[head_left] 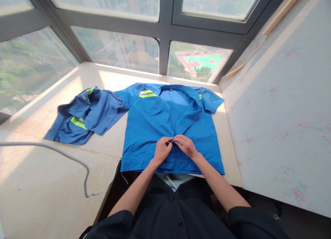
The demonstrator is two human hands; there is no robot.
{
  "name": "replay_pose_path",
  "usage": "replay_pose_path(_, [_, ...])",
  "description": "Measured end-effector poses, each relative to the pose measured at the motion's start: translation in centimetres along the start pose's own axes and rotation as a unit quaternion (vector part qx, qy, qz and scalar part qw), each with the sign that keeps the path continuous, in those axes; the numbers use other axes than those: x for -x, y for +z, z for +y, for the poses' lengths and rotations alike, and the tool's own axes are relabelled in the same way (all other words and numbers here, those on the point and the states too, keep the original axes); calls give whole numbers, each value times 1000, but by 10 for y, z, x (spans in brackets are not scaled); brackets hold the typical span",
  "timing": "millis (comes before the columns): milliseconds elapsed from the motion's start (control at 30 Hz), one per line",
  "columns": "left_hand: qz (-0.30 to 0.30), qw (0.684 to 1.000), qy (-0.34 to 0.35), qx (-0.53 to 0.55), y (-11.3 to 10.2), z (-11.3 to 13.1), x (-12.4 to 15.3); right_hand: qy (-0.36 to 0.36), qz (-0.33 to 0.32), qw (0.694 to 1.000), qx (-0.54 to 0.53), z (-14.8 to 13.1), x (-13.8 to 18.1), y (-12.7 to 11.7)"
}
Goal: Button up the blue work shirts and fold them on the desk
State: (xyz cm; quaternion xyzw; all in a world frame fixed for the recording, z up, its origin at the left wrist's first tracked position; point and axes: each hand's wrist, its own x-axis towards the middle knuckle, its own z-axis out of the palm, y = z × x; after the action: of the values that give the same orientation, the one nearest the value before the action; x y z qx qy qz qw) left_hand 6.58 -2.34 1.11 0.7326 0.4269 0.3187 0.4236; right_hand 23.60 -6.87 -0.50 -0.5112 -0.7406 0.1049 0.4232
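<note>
A blue short-sleeved work shirt [150,128] lies spread on the sill, collar toward the window. It has a yellow-and-grey reflective strip over the chest pocket, and its upper front is folded open. My left hand [163,148] pinches the edge of the shirt's front low on the middle line. Close against it, my right hand [185,146] pinches the same spot from the other side. The fingertips of both hands meet on the front edges; any button between them is too small to make out.
Left of the shirt lies a crumpled darker blue garment [103,111] with yellow reflective strips. A grey-white cable [86,173] loops over the pale wooden surface [46,184] at the left. Windows [116,49] stand behind, and a flower-patterned wall [279,128] rises on the right.
</note>
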Motion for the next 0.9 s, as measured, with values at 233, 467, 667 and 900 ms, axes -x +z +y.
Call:
replay_pose_path(233, [-19,1000,-15,-19,-2,-3,-4,30,-49,997,-51,5,-13,-7])
replay_pose_path(467, [-22,999,-41,3,-2,-4,-6,90,-81,986,-114,6,-20,-13])
replay_pose_path(667, [-8,997,-69,38,-2,-4,-5,109,-123,980,-111,14,-21,-12])
replay_pose_path(900, [-33,998,-40,-34,-3,0,-3,111,-134,979,-110,14,-20,-9])
